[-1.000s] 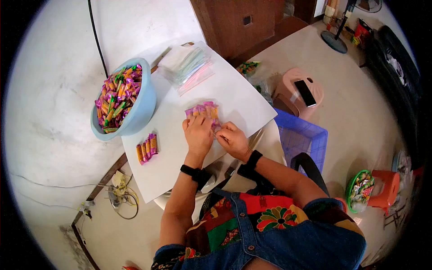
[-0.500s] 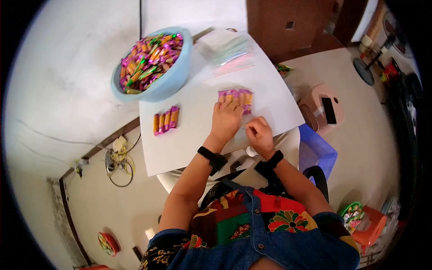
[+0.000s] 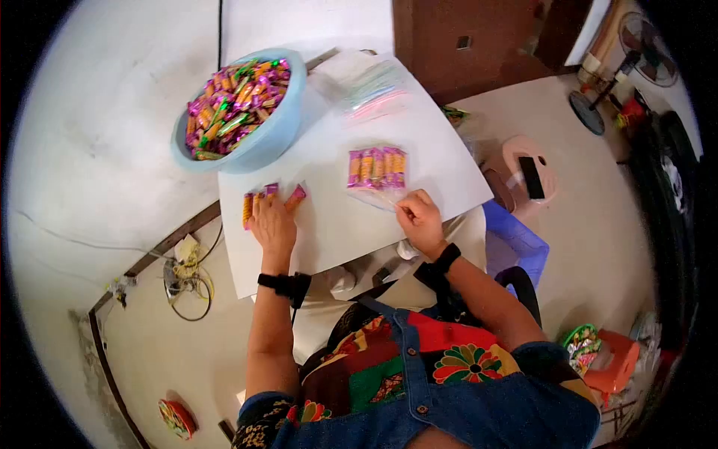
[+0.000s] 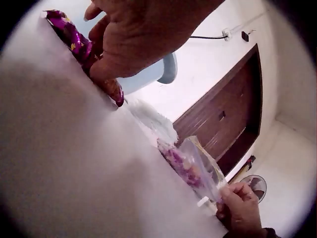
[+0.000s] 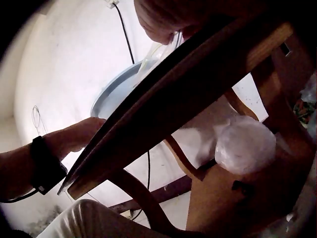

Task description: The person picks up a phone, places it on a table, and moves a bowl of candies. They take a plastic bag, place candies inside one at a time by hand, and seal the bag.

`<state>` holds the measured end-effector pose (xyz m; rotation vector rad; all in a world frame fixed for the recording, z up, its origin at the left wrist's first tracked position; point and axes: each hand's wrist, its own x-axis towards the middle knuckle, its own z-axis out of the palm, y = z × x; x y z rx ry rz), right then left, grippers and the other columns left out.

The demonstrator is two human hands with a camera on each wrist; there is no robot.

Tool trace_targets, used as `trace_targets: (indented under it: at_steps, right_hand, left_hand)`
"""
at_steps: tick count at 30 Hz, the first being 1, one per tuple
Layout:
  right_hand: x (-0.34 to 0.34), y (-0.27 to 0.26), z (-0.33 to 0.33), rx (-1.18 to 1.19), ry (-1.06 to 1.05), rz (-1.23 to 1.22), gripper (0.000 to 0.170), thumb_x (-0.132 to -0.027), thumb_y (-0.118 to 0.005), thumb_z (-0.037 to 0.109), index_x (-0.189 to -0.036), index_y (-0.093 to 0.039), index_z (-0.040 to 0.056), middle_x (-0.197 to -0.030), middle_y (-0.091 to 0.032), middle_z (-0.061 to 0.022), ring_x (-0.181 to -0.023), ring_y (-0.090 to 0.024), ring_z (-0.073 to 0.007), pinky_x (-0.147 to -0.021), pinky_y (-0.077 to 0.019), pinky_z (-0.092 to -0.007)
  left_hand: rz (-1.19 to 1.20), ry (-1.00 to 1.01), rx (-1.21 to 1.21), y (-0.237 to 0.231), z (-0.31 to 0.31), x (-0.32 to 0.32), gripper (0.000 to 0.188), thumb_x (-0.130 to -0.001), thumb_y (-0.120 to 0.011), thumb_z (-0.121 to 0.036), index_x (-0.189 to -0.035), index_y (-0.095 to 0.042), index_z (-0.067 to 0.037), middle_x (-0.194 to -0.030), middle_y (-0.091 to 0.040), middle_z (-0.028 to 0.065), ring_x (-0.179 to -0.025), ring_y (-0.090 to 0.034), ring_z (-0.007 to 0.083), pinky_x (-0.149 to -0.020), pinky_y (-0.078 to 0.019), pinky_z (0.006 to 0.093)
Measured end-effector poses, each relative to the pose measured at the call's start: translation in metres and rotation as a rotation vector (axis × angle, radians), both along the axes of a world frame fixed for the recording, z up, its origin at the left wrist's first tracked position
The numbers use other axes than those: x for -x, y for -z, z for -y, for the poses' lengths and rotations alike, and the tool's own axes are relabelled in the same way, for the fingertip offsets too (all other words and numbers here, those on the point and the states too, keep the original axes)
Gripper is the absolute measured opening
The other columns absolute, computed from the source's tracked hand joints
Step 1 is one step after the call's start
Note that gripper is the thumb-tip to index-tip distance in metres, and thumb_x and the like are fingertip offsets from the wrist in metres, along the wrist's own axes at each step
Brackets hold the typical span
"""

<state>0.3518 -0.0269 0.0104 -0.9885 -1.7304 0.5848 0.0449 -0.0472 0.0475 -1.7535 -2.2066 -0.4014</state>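
On the white table, the left hand (image 3: 273, 227) grips a short row of purple-and-orange wrapped snacks (image 3: 247, 212); one snack (image 3: 296, 196) lies tilted beside the thumb. In the left wrist view, this hand (image 4: 141, 37) has thumb and fingers around purple wrappers (image 4: 72, 37). The right hand (image 3: 422, 221) pinches the near edge of a clear bag, whose upper part holds a row of snacks (image 3: 377, 168). That bag's mouth (image 4: 200, 158) stands raised at the right fingers in the left wrist view. The right wrist view shows the right hand (image 5: 171, 17) partly behind the table edge.
A blue basin (image 3: 293, 112) heaped with wrapped snacks stands at the table's back left. Flat clear bags (image 3: 374, 91) lie at the back. Right of the table are a blue crate (image 3: 516, 247) and a pink stool (image 3: 550, 183) with a phone (image 3: 532, 177).
The left hand has moved left from the bagged snacks to the separate row, where one snack now lies tilted. The right hand stays by the bag. The head view has shifted.
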Motion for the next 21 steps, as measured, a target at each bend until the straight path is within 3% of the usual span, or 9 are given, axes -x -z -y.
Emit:
trace_targets:
  at_steps: [1,2,5,8,14,18,21]
  right_hand:
    - [-0.004,-0.001,0.002,0.02,0.014,-0.013,0.008,-0.081,-0.066,0.0,-0.088,-0.061,0.0028,-0.086,-0.056,-0.0109,-0.069,-0.058,-0.0226,-0.06,-0.0466,-0.0324]
    - [-0.001,-0.001,0.002,0.041,0.006,-0.033,0.009,-0.081,-0.066,0.001,-0.088,-0.061,0.0029,-0.087,-0.056,-0.0107,-0.07,-0.058,-0.0229,-0.061,-0.0468,-0.0328]
    - [0.002,-0.001,0.002,0.065,0.003,-0.057,0.009,-0.081,-0.066,0.003,-0.089,-0.061,0.0036,-0.087,-0.055,-0.0103,-0.069,-0.057,-0.0242,-0.063,-0.047,-0.0334]
    - [0.001,-0.003,0.003,0.048,0.005,-0.061,0.008,-0.082,-0.066,0.003,-0.089,-0.062,0.0039,-0.086,-0.055,-0.0101,-0.071,-0.057,-0.0243,-0.064,-0.047,-0.0333]
    - [0.001,-0.007,0.003,0.066,-0.011,-0.092,0.006,-0.084,-0.064,0.004,-0.09,-0.062,0.004,-0.085,-0.054,-0.0094,-0.073,-0.057,-0.0238,-0.064,-0.0468,-0.0337]
    - [0.0,-0.007,0.003,0.094,-0.027,-0.105,0.006,-0.085,-0.063,0.006,-0.091,-0.061,0.0045,-0.085,-0.054,-0.0097,-0.072,-0.056,-0.0243,-0.065,-0.0472,-0.0345]
    - [-0.001,-0.008,0.003,0.087,-0.021,-0.073,0.006,-0.085,-0.063,0.008,-0.091,-0.061,0.0055,-0.086,-0.054,-0.01,-0.072,-0.057,-0.0257,-0.065,-0.0478,-0.0358]
  left_hand:
    - [0.067,-0.012,0.067,-0.006,0.001,-0.01,0.015,-0.081,-0.066,-0.02,-0.091,-0.067,-0.008,-0.107,-0.063,0.0151,-0.101,-0.057,0.0349,-0.086,-0.0433,0.0489]
    - [0.101,-0.011,0.097,-0.006,0.003,-0.012,0.012,-0.078,-0.067,-0.016,-0.086,-0.066,-0.008,-0.094,-0.066,0.0135,-0.091,-0.06,0.0344,-0.078,-0.047,0.0466]
    - [0.305,0.107,0.037,-0.021,0.022,-0.029,0.012,-0.076,-0.068,-0.016,-0.084,-0.066,-0.007,-0.081,-0.065,0.0114,-0.078,-0.062,0.0328,-0.067,-0.0495,0.0435]
    - [0.363,0.329,0.019,-0.037,0.042,-0.054,0.013,-0.079,-0.067,-0.018,-0.082,-0.067,-0.005,-0.075,-0.065,0.0116,-0.066,-0.063,0.0292,-0.06,-0.0493,0.0393]
    - [0.291,0.453,0.165,-0.041,0.036,-0.105,0.017,-0.076,-0.071,-0.016,-0.09,-0.067,-0.008,-0.081,-0.065,0.011,-0.07,-0.064,0.0311,-0.062,-0.0514,0.0403]
    - [0.346,0.478,0.087,-0.032,0.017,-0.125,0.02,-0.078,-0.067,-0.019,-0.089,-0.055,-0.008,-0.077,-0.061,0.0147,-0.066,-0.062,0.0376,-0.057,-0.0497,0.0474]
    - [0.38,0.44,0.046,-0.03,0.005,-0.138,0.02,-0.078,-0.067,-0.018,-0.087,-0.053,-0.007,-0.079,-0.061,0.0162,-0.067,-0.062,0.0378,-0.058,-0.0502,0.048]
